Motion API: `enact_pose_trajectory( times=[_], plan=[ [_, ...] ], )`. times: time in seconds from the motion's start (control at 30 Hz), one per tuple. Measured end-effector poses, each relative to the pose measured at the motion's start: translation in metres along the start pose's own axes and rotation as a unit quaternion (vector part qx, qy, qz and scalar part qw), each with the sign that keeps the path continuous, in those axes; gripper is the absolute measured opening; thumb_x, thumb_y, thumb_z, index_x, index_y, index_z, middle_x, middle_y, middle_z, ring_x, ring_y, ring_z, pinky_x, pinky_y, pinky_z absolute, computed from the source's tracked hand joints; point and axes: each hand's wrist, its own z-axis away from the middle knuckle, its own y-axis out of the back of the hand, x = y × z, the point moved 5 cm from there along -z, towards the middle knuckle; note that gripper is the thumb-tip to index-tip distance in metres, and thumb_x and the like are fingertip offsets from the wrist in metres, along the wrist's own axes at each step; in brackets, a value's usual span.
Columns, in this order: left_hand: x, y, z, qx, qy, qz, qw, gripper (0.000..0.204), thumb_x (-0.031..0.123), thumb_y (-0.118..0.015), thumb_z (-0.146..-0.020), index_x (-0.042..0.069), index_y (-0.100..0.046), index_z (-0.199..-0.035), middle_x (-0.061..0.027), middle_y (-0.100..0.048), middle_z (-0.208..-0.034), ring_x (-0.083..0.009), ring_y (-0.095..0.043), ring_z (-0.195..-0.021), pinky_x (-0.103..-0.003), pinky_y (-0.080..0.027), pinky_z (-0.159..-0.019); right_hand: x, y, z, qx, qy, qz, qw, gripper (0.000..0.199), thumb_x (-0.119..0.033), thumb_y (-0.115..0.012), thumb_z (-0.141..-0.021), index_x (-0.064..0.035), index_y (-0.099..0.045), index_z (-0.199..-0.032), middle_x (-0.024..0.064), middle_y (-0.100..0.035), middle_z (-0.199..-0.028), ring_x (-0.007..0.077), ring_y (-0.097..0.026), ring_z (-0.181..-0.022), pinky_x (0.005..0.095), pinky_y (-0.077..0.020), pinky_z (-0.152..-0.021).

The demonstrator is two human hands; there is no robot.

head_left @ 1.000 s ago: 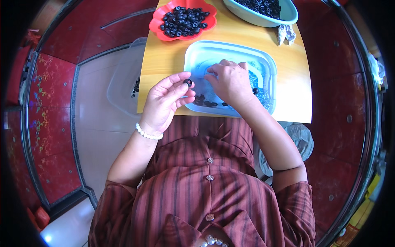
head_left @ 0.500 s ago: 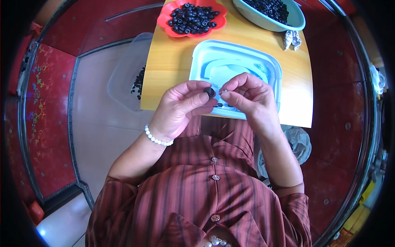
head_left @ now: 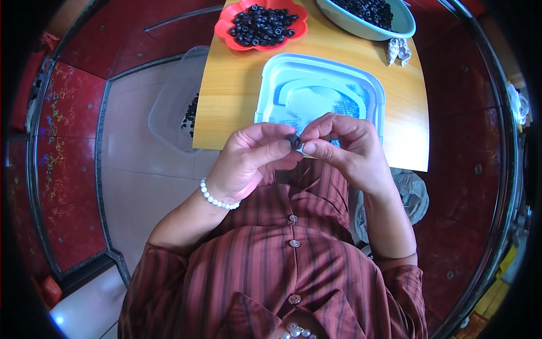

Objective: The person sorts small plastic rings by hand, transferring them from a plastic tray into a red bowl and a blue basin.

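Both hands are now up close together in the middle of the frame, just below the near edge of the blue tray (head_left: 265, 96). A second ago the right hand (head_left: 350, 150) was down in the tray and the left hand (head_left: 254, 161) held a small black ring (head_left: 294, 141) alone; now the right hand has come out of the tray and met the left one. The ring sits between the two hands, in the middle of the frame. The left thumb and first finger pinch it, and the right thumb and first finger are pressed together at its right side, maybe on a tiny clear bit, but that is too small to tell. The other fingers of both hands are curled in. It looks like the picking part is over and the putting-together part is going on, so the hands need to stay steady and close. The tray lies on a yellow table (head_left: 231, 85), with small shiny bits in it. At the top of the frame a red plate (head_left: 226, 22) holds many black rings, and a green bowl (head_left: 406, 25) at the upper right holds more. A clear tub (head_left: 169, 107) stands on the floor at the left of the table. A white bead bracelet (head_left: 217, 198) is on the left wrist.
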Motion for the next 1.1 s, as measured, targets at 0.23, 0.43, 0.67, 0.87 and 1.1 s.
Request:
enact_pose_trajectory(
  times=[0.23,0.43,0.67,0.87,1.1],
  plan=[
    [-0.01,0.002,-0.003,-0.034,0.075,0.154,0.985,0.023,0.008,-0.052,-0.094,0.002,-0.057,-0.116,-0.0112,-0.065,-0.102,-0.0191,-0.067,-0.088,-0.031,-0.057,-0.078,0.015,-0.001,-0.007,0.014,-0.037,-0.09,0.995,0.016,-0.011,-0.07,-0.081,0.0011,-0.064,-0.089,0.0038,-0.064,-0.073,0.0069,-0.057,-0.069,0.0228,-0.0458,-0.063],
    [-0.002,0.017,-0.01,-0.095,0.067,0.372,0.921,0.028,0.009,-0.046,-0.096,0.002,-0.05,-0.123,-0.0142,-0.061,-0.108,-0.0211,-0.064,-0.097,-0.035,-0.056,-0.085,0.022,0.049,-0.016,0.142,-0.03,0.125,0.981,0.013,-0.015,-0.065,-0.083,-0.0026,-0.068,-0.084,0.004,-0.064,-0.076,0.0123,-0.06,-0.071,0.0256,-0.0455,-0.067],
    [0.001,0.027,-0.012,-0.045,0.058,0.353,0.933,0.025,0.005,-0.048,-0.095,0.001,-0.054,-0.118,-0.0154,-0.06,-0.111,-0.0216,-0.063,-0.102,-0.034,-0.055,-0.088,0.042,0.023,-0.017,0.098,0.098,0.528,0.838,0.007,-0.017,-0.064,-0.077,-0.0121,-0.069,-0.079,0.0066,-0.064,-0.079,0.025,-0.061,-0.081,0.039,-0.0378,-0.08],
    [0.0,0.019,-0.012,-0.042,0.054,0.304,0.95,0.024,0.005,-0.05,-0.094,0.0,-0.055,-0.117,-0.015,-0.062,-0.11,-0.0203,-0.063,-0.101,-0.031,-0.056,-0.086,0.042,0.023,-0.017,0.117,0.087,0.301,0.943,0.01,-0.013,-0.066,-0.078,-0.0053,-0.065,-0.085,0.0066,-0.064,-0.078,0.0182,-0.059,-0.069,0.0334,-0.0425,-0.069],
    [-0.006,0.001,-0.011,-0.048,0.074,0.257,0.962,0.025,0.004,-0.052,-0.093,0.0,-0.056,-0.117,-0.0136,-0.064,-0.106,-0.0205,-0.065,-0.097,-0.03,-0.056,-0.084,0.023,0.01,-0.006,0.034,-0.063,-0.188,0.98,0.019,-0.018,-0.065,-0.088,-0.0003,-0.062,-0.085,0.0037,-0.064,-0.077,0.0075,-0.053,-0.061,0.0206,-0.0429,-0.057]
  ],
)
